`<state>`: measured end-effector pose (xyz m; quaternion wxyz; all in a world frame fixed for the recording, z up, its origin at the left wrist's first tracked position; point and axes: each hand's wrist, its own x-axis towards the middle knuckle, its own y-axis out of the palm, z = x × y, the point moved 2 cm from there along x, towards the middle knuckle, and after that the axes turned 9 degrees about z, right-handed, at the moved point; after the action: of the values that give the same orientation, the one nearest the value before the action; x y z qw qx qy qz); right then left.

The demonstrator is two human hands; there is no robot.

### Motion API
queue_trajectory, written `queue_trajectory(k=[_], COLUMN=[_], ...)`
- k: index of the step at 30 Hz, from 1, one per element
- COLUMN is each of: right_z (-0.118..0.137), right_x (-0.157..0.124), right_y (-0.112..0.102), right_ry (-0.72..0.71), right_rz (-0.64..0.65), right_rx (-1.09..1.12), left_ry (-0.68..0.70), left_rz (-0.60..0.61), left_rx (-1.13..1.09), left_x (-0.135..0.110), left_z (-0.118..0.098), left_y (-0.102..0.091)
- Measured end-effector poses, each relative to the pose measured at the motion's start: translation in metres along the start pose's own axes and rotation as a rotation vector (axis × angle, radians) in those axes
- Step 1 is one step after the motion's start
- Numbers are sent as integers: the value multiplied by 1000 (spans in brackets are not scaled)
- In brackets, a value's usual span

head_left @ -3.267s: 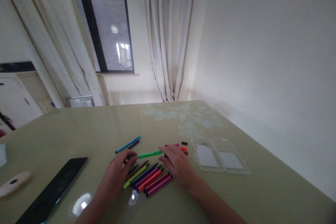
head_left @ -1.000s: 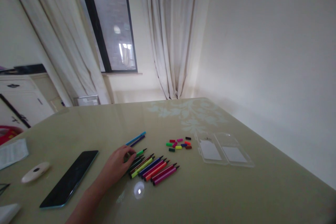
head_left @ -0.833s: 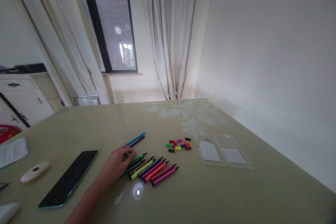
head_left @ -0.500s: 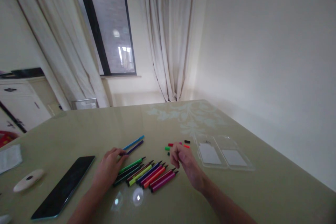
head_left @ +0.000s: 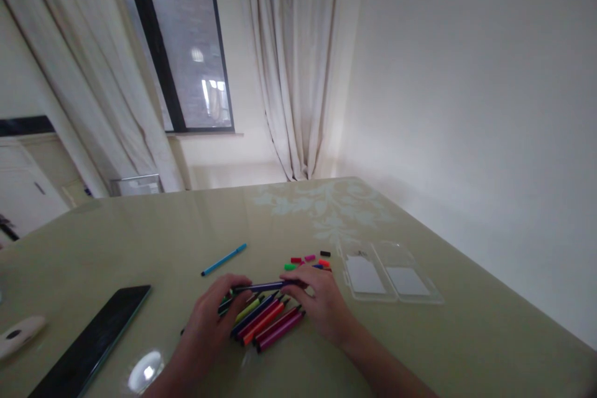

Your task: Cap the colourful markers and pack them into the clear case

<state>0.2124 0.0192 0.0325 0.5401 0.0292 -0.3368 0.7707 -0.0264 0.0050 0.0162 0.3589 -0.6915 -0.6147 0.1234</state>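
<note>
A dark purple marker (head_left: 265, 286) is held level between my two hands, above a row of markers. My left hand (head_left: 217, 308) pinches its left end. At its right end, the fingers of my right hand (head_left: 319, 298) close round the tip or cap, which they partly hide. Below lie several uncapped markers (head_left: 280, 329) side by side, yellow-green, blue, red, orange and magenta, with darker ones partly behind my left hand. A capped light blue marker (head_left: 224, 260) rests alone beyond my left hand. Loose caps (head_left: 310, 258) in several colours are scattered just past my right hand.
An open clear plastic case (head_left: 392, 273) with white cards lies to the right. On the left are a dark phone (head_left: 93, 342) and a white oval object (head_left: 21, 336). The glossy table (head_left: 186, 224) meets a wall on the right; curtains and a window are behind.
My left hand has lifted the dark purple marker from beside the light blue one and brought it right. My right hand now grips its other end. The view has shifted slightly right.
</note>
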Motion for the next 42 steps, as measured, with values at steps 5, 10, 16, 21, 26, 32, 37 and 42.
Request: queue_trajectory(k=[5, 10, 16, 21, 26, 32, 37, 42], right_z=[3, 8, -18, -39, -38, -38, -38, -34], right_x=[-3, -1, 3, 4, 2, 0, 0, 0], right_y=[5, 8, -36, -67, -57, -50, -45, -41], right_ry=[81, -2, 75, 215, 299, 362, 353, 310], right_rz=[56, 120, -111, -188, 106, 218, 234, 180], right_rx=[82, 38, -17, -195, -457, -570, -594, -533], left_ry=[138, 192, 16, -96, -199, -229, -117, -250], left_rz=[98, 116, -47, -9, 167, 48, -39, -6], left_rx=[53, 143, 118, 220, 244, 251, 488, 558], left_x=[-3, -5, 6, 13, 8, 13, 12, 6], left_z=[1, -3, 23, 48, 53, 69, 84, 90], left_y=[8, 12, -24, -45, -50, -56, -55, -60])
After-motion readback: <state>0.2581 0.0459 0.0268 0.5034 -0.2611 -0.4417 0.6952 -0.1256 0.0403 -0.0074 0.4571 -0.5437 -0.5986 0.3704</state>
